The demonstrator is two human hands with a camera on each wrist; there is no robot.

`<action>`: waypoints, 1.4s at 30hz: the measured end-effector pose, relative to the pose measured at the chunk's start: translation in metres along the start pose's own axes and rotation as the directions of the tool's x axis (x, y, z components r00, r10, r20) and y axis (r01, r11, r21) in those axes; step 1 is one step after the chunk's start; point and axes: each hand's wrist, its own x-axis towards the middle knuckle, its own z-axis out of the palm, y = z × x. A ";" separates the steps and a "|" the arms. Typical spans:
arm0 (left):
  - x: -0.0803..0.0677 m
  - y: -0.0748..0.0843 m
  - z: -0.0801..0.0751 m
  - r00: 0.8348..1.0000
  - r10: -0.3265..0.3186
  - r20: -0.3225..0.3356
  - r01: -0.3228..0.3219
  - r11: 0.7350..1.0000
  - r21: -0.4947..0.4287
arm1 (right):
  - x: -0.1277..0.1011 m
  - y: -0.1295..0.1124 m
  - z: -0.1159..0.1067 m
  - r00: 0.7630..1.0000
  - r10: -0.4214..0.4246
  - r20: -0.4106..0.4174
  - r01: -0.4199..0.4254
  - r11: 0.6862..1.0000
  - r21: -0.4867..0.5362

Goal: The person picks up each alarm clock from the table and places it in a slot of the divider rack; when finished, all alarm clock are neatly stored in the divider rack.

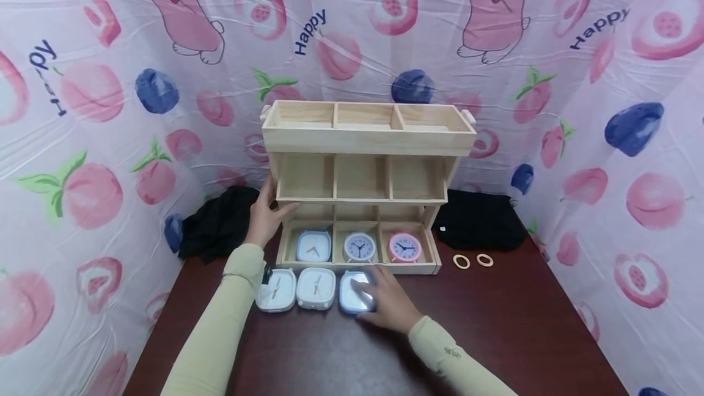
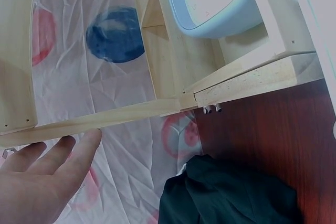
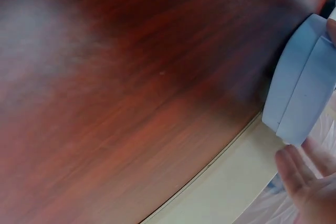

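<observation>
Left hand [image 1: 267, 216] rests flat, fingers straight, on the left side of the wooden shelf [image 1: 365, 133], steadying it. On the dark table [image 1: 495, 329] sit two white square clocks [image 1: 296, 289], then the pale blue clock [image 1: 356, 291], just in front of the bottom tier. Right hand [image 1: 387, 304] lies over its face, fingers loosely curled round it (grip looks shallow); it could slip, or clip the tier's front lip.

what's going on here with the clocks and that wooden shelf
A person is handling small clocks at a wooden shelf on a dark table. The left hand rests open against the shelf's left side. The right hand lies on a pale blue clock on the table, beside two white clocks. Three more clocks sit in the bottom row.
</observation>
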 end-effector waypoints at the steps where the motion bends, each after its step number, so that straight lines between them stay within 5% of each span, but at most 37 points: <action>1: 0.000 0.000 0.000 1.000 0.000 -0.003 0.000 1.000 0.004 | -0.002 0.000 -0.001 1.000 0.010 0.002 -0.010 1.000 0.006; 9: 0.001 -0.002 0.001 1.000 0.002 -0.006 -0.002 1.000 0.005 | -0.020 0.003 -0.011 0.999 0.044 -0.010 -0.044 0.998 0.044; 25: 0.003 -0.005 0.002 1.000 0.003 0.006 -0.003 0.999 -0.036 | -0.069 0.018 -0.038 0.957 0.271 0.103 -0.281 0.955 0.100; 36: 0.002 -0.003 0.003 1.000 0.000 0.007 0.000 1.000 -0.020 | -0.095 0.046 -0.057 0.918 0.389 -0.072 -0.381 0.918 0.107; 42: 0.001 -0.001 0.002 1.000 -0.004 -0.005 0.004 1.000 0.000 | -0.087 0.057 -0.083 0.905 0.343 -0.252 -0.321 0.939 0.128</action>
